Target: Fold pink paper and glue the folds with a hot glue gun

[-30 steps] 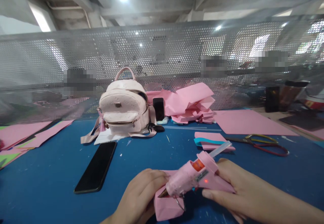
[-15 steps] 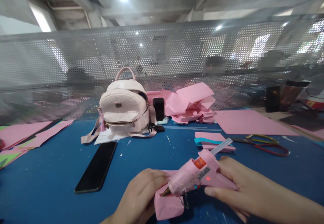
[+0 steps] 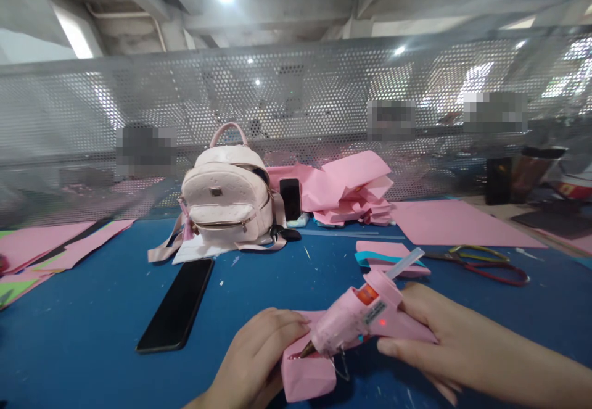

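My right hand [image 3: 430, 329] is closed around the handle of a pink hot glue gun [image 3: 346, 319], its red light lit and a clear glue stick [image 3: 406, 262] poking out of the back. The metal nozzle points down and left, at the top edge of a folded pink paper piece [image 3: 309, 377]. A small shiny spot shows at the tip. My left hand [image 3: 263, 350] grips that paper piece from its left side, fingers over the top; the thumb is mostly hidden. Both hands are low and central over the blue table [image 3: 92, 322].
A black phone [image 3: 178, 304] lies left of my hands. Behind stand a cream backpack [image 3: 226, 202], another phone [image 3: 290, 199] and crumpled pink paper [image 3: 354, 187]. Scissors [image 3: 490, 264] and a pink-and-blue folded piece [image 3: 388, 256] lie to the right. A perforated metal screen [image 3: 314, 88] closes the back.
The glue gun and my right hand have shifted slightly to the right, the nozzle moving a little along the paper's edge. My left hand and the paper piece stay put.
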Tool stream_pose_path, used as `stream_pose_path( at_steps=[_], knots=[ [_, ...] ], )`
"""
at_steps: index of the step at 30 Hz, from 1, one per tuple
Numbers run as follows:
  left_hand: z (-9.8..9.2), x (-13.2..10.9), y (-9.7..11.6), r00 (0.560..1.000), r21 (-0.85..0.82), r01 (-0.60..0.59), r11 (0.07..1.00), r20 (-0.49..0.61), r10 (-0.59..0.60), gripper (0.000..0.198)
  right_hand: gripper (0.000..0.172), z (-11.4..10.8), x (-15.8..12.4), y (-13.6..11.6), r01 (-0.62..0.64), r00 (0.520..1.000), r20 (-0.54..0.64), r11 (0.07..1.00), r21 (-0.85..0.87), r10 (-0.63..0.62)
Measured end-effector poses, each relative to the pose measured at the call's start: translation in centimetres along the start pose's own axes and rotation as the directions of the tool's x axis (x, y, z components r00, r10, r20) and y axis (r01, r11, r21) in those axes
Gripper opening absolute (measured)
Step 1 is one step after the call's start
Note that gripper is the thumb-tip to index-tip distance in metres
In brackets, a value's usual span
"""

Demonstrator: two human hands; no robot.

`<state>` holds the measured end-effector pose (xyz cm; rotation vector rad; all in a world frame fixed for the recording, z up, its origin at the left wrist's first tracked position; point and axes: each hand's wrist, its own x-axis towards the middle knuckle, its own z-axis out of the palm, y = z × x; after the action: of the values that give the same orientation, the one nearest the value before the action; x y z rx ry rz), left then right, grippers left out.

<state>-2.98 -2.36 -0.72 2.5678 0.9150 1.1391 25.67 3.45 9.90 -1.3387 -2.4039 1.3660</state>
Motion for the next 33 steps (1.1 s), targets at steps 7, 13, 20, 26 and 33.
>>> stream_pose_path(
  at_steps=[7, 13, 20, 26, 33],
  knots=[
    [0.0, 0.0, 0.0, 1.0, 0.009, 0.001, 1.0, -0.006, -0.001, 0.036, 0.033, -0.3, 0.0, -0.4, -0.023, 1.0, -0.003, 1.0, -0.014, 0.023],
    [0.0, -0.1, 0.0, 1.0, 0.005, 0.001, 1.0, -0.011, -0.001, 0.036, 0.032, -0.4, -0.1, -0.3, -0.018, 1.0, -0.025, 1.0, 0.005, 0.018],
    [0.0, -0.1, -0.1, 1.0, 0.015, 0.004, 1.0, -0.008, -0.004, 0.035, 0.036, -0.6, -0.3, -0.7, -0.041, 0.999, -0.029, 0.999, -0.007, 0.041],
    [-0.1, 0.0, 0.0, 1.0, 0.029, -0.006, 1.0, -0.027, 0.007, 0.037, 0.035, -0.8, -0.4, -0.8, -0.049, 0.998, -0.044, 0.999, -0.003, 0.049],
    [0.0, -0.1, -0.2, 0.999, 0.034, -0.018, 0.999, -0.041, 0.019, 0.039, 0.034, -1.2, -0.8, -1.3, -0.061, 0.998, -0.035, 0.997, -0.042, 0.059]
  ],
)
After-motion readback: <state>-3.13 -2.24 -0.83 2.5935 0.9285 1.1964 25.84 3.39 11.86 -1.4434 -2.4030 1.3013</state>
